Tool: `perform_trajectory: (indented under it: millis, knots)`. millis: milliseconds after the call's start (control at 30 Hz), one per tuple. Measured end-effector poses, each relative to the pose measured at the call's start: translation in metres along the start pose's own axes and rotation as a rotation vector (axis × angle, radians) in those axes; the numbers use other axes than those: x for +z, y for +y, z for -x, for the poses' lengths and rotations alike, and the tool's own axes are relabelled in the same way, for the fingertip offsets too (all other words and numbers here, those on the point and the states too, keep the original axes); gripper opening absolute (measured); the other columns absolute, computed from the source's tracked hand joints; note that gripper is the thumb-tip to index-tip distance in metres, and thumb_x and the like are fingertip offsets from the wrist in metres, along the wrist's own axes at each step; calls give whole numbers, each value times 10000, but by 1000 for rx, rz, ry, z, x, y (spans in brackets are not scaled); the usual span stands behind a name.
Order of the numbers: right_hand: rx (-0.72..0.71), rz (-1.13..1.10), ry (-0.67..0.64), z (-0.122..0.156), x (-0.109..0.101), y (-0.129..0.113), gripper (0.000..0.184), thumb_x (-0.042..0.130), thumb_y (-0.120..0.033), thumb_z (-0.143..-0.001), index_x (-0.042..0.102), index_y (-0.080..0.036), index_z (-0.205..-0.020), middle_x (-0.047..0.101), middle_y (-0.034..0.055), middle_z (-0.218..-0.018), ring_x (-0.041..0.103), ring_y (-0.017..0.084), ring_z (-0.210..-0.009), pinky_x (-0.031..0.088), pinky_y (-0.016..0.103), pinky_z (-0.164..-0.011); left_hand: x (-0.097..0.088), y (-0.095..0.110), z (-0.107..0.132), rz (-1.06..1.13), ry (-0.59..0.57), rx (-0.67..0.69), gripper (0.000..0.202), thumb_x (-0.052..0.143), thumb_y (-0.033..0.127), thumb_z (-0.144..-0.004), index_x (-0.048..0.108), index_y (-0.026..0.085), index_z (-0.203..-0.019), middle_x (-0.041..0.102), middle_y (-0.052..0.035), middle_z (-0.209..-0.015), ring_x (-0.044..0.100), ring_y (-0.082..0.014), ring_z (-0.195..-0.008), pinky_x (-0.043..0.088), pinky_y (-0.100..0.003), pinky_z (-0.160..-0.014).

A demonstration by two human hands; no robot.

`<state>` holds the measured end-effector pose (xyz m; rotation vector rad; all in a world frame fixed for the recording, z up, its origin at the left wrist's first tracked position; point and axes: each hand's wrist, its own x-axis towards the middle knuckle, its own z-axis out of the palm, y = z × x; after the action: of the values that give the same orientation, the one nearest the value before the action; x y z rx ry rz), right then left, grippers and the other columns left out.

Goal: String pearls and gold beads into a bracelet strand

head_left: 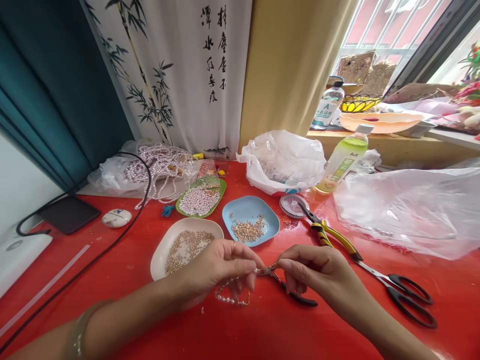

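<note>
Between my two hands runs a thin beaded chain (232, 300) with gold and pearl-like beads, its loop hanging below my left hand. My left hand (230, 267) pinches one part of it between thumb and fingers. Just to the right, my right hand (311, 267) pinches the chain's other end. Small pliers with black handles (305, 300) lie on the table behind the hands, their jaws partly hidden. Close behind my left hand are a cream plate (159, 250) of small gold beads and a blue plate (230, 207) of gold pieces.
A green plate (222, 192) holds pearl beads, beside bead strands (161, 162). Yellow-black pliers (322, 232) and scissors (408, 297) lie at right. A drink bottle (343, 162) stands near plastic bags (281, 160). A black cable (123, 235) crosses the left side near a phone (69, 214).
</note>
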<state>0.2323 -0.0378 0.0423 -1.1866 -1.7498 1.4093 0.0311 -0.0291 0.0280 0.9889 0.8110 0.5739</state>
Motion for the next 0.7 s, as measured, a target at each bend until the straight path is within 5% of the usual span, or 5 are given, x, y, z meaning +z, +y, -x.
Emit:
perform_trajectory:
  millis: [233, 700]
  knots:
    - [60, -162, 45, -3, 1, 3, 225, 575, -353, -735, 604, -151, -641, 562, -23, -473, 504, 56, -429, 408, 149, -429, -1, -2, -1, -26, -18, -13, 195, 618, 302, -701, 622, 127, -788, 650, -28, -641, 543, -73, -492, 366, -169, -457]
    - [62, -130, 168, -7, 0, 2, 250, 594, -364, -712, 577, -156, -574, 559, -4, -495, 477, 77, -446, 418, 192, -457, 2, 3, 1, -33, 13, -7, 145, 624, 241, -692, 655, 142, -793, 668, -29, -687, 560, -80, -579, 415, -195, -574]
